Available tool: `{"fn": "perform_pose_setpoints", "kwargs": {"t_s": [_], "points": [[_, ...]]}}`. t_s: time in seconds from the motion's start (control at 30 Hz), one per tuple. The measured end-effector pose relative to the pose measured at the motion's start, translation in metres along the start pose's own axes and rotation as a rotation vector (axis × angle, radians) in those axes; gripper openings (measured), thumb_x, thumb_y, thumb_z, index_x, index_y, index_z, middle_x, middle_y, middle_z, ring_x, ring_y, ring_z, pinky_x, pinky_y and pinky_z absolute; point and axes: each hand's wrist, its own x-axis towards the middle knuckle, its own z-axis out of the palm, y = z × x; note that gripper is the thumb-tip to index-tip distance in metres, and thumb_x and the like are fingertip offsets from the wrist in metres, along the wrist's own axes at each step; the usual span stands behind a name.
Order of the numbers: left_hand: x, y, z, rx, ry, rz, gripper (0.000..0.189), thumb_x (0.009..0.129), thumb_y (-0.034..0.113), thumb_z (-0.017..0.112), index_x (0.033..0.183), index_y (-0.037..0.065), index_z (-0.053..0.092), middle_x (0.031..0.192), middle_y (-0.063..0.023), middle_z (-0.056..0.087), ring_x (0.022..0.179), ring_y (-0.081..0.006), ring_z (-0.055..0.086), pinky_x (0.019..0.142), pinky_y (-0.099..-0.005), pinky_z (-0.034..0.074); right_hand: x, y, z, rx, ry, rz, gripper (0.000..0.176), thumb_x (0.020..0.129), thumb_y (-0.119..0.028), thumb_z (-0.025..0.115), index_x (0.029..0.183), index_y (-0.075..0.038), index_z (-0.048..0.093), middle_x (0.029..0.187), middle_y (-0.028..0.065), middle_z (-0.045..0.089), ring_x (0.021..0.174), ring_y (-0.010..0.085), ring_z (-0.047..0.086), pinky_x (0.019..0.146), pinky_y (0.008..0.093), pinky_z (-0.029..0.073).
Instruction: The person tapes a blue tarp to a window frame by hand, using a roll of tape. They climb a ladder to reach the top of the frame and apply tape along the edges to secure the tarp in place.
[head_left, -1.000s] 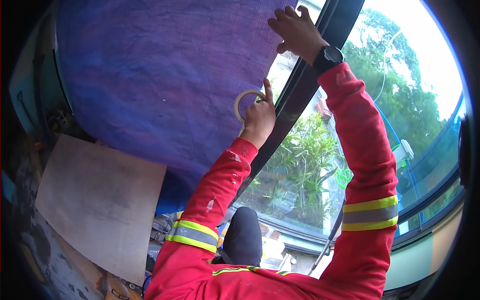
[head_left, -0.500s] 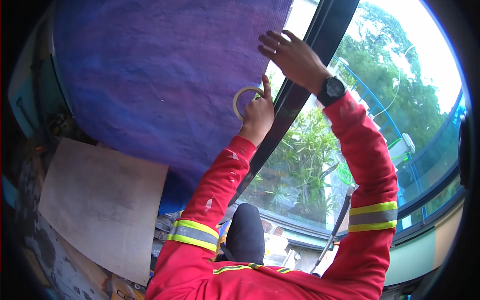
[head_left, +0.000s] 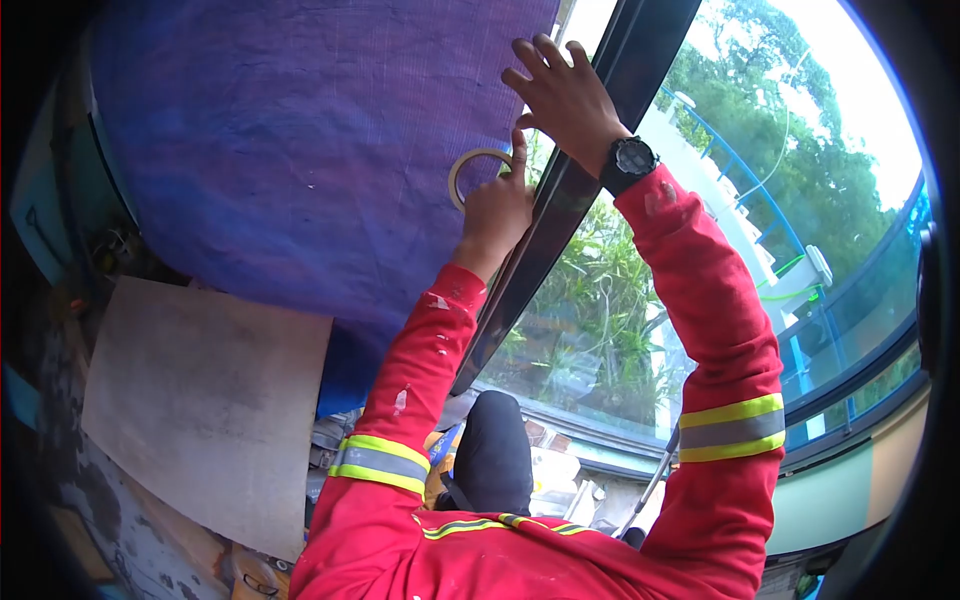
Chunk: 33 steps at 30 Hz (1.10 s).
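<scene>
My left hand point(head_left: 497, 212) is closed on a roll of tape point(head_left: 455, 184) at the edge of a purple-blue tarp point(head_left: 310, 140). One of its digits points up along that edge. Just above, my right hand point(head_left: 570, 108) has its fingers spread and bent, with nothing visible in them. Its thumb tip comes right by the raised digit of the left hand. Both hands are beside a dark window frame point(head_left: 545, 220), and the right wrist overlaps it in this view.
Glass panes with plants point(head_left: 590, 310) behind them lie to the right. A large pale board point(head_left: 210, 400) leans at lower left. Below, my knee point(head_left: 495, 450) shows among cluttered items, near a grey pole point(head_left: 655, 485).
My right hand has shifted left, and its thumb has come closer to the left hand. The left hand and the tape roll have moved slightly left and up in view.
</scene>
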Motion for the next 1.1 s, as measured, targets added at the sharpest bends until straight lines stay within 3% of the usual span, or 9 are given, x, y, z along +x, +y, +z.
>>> {"fn": "perform_pose_setpoints", "kwargs": {"t_s": [0.23, 0.3, 0.43, 0.53, 0.63, 0.73, 0.8, 0.93, 1.1], "points": [[-0.014, -0.015, 0.006, -0.237, 0.097, 0.094, 0.072, 0.095, 0.024, 0.057, 0.153, 0.003, 0.019, 0.078, -0.0234, 0.067, 0.069, -0.0434, 0.065, 0.06, -0.053, 0.05, 0.0, -0.002, 0.003, -0.041, -0.006, 0.038, 0.067, 0.07, -0.046, 0.08, 0.127, -0.021, 0.054, 0.14, 0.004, 0.045, 0.132, 0.0235, 0.04, 0.105, 0.0457, 0.033], [-0.022, -0.018, 0.011, -0.335, 0.274, 0.091, 0.064, 0.095, 0.022, 0.057, 0.148, 0.002, 0.027, 0.079, -0.0238, 0.067, 0.07, -0.0434, 0.065, 0.06, -0.0516, 0.05, 0.0, -0.003, 0.003, -0.042, 0.001, 0.036, 0.067, 0.07, -0.046, 0.08, 0.127, -0.021, 0.054, 0.139, 0.0038, 0.045, 0.132, 0.0232, 0.04, 0.105, 0.0458, 0.033], [-0.036, -0.025, 0.015, -0.48, 0.371, 0.057, 0.048, 0.096, 0.019, 0.057, 0.137, 0.0, 0.04, 0.079, -0.0243, 0.066, 0.07, -0.0456, 0.064, 0.058, -0.0489, 0.051, 0.002, -0.005, 0.004, 0.003, 0.012, 0.055, 0.063, 0.07, -0.036, 0.081, 0.126, -0.02, 0.056, 0.136, 0.0038, 0.047, 0.133, 0.0241, 0.04, 0.106, 0.0467, 0.034], [-0.051, -0.025, 0.008, -0.611, 0.252, -0.111, 0.039, 0.096, 0.02, 0.06, 0.126, -0.001, 0.047, 0.075, -0.0195, 0.067, 0.066, -0.0377, 0.068, 0.055, -0.0438, 0.052, 0.002, -0.007, 0.005, -0.002, 0.018, 0.057, 0.063, 0.07, -0.036, 0.082, 0.126, -0.02, 0.056, 0.135, 0.0037, 0.047, 0.133, 0.0242, 0.04, 0.106, 0.0469, 0.034], [-0.064, -0.024, 0.003, -0.924, 0.227, -0.243, 0.033, 0.098, 0.025, 0.059, 0.116, -0.001, 0.051, 0.063, -0.0084, 0.062, 0.053, -0.0149, 0.065, 0.048, -0.0293, 0.048, 0.002, -0.006, 0.005, -0.002, 0.031, 0.057, 0.063, 0.07, -0.035, 0.082, 0.125, -0.02, 0.056, 0.134, 0.0038, 0.047, 0.132, 0.0242, 0.04, 0.106, 0.0469, 0.034], [-0.061, -0.026, 0.003, -1.032, 0.06, -0.532, 0.034, 0.098, 0.031, 0.059, 0.104, -0.002, 0.053, 0.059, -0.0075, 0.06, 0.05, -0.0148, 0.063, 0.044, -0.028, 0.047, 0.002, -0.007, 0.008, 0.006, 0.049, 0.058, 0.062, 0.07, -0.035, 0.082, 0.125, -0.019, 0.056, 0.134, 0.004, 0.048, 0.132, 0.0243, 0.041, 0.106, 0.0469, 0.034], [-0.054, -0.03, 0.011, -1.012, 0.003, -0.599, 0.039, 0.097, 0.035, 0.058, 0.094, -0.003, 0.056, 0.058, -0.0081, 0.059, 0.047, -0.0161, 0.063, 0.042, -0.0285, 0.047, 0.003, -0.008, 0.008, 0.003, 0.05, 0.058, 0.062, 0.07, -0.034, 0.082, 0.125, -0.019, 0.057, 0.134, 0.0041, 0.048, 0.132, 0.0243, 0.041, 0.106, 0.0469, 0.034], [-0.037, -0.03, 0.008, -0.809, -0.197, -0.607, 0.051, 0.097, 0.042, 0.054, 0.073, -0.002, 0.058, 0.055, -0.0097, 0.059, 0.044, -0.0188, 0.062, 0.042, -0.0296, 0.047, 0.003, -0.009, 0.006, 0.018, 0.043, 0.069, 0.062, 0.07, -0.032, 0.082, 0.125, -0.019, 0.057, 0.134, 0.0044, 0.047, 0.132, 0.0242, 0.041, 0.106, 0.0471, 0.035], [-0.032, -0.033, 0.005, -0.748, -0.178, -0.663, 0.055, 0.098, 0.043, 0.048, 0.071, -0.004, 0.061, 0.054, -0.0134, 0.062, 0.044, -0.0206, 0.062, 0.043, -0.0309, 0.048, -0.001, -0.01, 0.007, 0.016, 0.044, 0.062, 0.062, 0.07, -0.035, 0.082, 0.125, -0.019, 0.056, 0.136, 0.0047, 0.046, 0.133, 0.024, 0.04, 0.105, 0.047, 0.035]]}}
